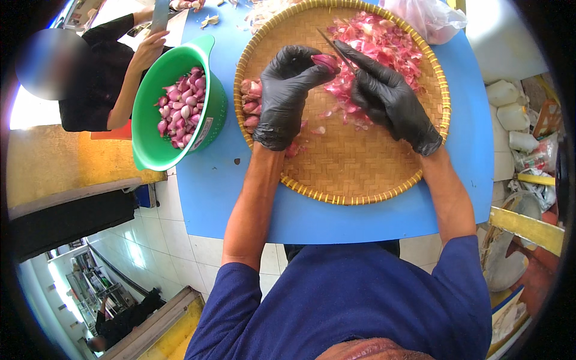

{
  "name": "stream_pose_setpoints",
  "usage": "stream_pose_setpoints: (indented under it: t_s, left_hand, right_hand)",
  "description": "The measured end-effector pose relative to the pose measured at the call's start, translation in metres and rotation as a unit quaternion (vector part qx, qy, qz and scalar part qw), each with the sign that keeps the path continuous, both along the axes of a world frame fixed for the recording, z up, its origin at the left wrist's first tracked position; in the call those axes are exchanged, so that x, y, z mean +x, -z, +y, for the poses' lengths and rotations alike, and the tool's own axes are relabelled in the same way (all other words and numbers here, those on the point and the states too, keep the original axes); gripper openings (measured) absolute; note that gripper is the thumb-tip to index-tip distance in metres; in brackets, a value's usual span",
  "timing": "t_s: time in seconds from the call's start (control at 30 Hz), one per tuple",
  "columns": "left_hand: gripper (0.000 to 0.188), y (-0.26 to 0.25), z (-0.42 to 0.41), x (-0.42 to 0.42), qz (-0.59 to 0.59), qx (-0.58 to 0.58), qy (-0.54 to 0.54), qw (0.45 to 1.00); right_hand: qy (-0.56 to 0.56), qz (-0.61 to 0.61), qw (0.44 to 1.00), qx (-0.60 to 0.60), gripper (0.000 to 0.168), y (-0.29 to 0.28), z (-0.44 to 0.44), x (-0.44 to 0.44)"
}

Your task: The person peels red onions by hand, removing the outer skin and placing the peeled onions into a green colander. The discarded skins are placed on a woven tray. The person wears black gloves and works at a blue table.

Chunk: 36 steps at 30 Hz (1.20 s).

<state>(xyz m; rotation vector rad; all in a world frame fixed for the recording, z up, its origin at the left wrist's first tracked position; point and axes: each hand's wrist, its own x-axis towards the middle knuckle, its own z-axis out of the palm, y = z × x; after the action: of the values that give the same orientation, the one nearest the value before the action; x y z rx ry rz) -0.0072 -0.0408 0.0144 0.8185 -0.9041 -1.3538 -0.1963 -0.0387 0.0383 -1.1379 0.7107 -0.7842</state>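
Observation:
My left hand [290,90], in a black glove, pinches a red shallot [326,63] between thumb and fingers above a round woven bamboo tray [360,173]. A small knife [337,50] is in my right hand [389,92], also black-gloved; its blade points up and left, close to the shallot. Red shallot skins [378,49] are heaped on the tray's upper right part, with a few scraps lower down. Unpeeled shallots [251,105] lie at the tray's left edge, partly behind my left hand. Left of the tray, a green plastic colander [216,103] holds many peeled shallots [182,108].
The blue table [211,198] carries everything. A plastic bag [427,20] lies beyond the tray at the upper right, pale skins [265,13] at the top. At the upper left a co-worker's hand [150,49] holds a broad blade [160,15]. Plastic jugs [513,117] stand at the right.

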Motion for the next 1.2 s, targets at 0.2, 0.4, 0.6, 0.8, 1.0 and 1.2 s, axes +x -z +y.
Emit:
stream_pose_setpoints:
  t_s: [0.2, 0.4, 0.6, 0.8, 1.0, 1.2]
  left_hand:
    - [0.014, 0.002, 0.0, 0.0, -0.049, -0.013, -0.02, 0.999]
    - [0.014, 0.004, 0.0, 0.0, -0.053, -0.013, -0.017, 0.998]
    - [0.013, 0.003, 0.0, 0.002, -0.05, 0.003, -0.006, 0.999]
    - [0.015, 0.001, 0.0, 0.004, 0.01, 0.014, 0.008, 1.0]
    - [0.013, 0.001, 0.001, 0.004, -0.003, 0.007, 0.009, 1.0]
    - [0.011, 0.001, 0.001, 0.004, -0.022, 0.001, 0.006, 1.0]
  right_hand:
    - [-0.033, 0.032, 0.998, -0.037, 0.043, 0.01, -0.003, 0.002]
    - [-0.032, 0.041, 0.999, -0.009, 0.042, 0.007, -0.002, -0.001]
    - [-0.008, 0.044, 0.999, 0.024, 0.041, 0.003, -0.002, -0.003]
    - [-0.001, 0.027, 0.999, -0.028, 0.041, 0.006, -0.005, -0.002]
    - [-0.013, 0.036, 0.998, -0.059, 0.043, 0.008, 0.004, 0.006]
    - [-0.011, 0.026, 0.999, -0.034, 0.044, 0.011, -0.003, 0.0]
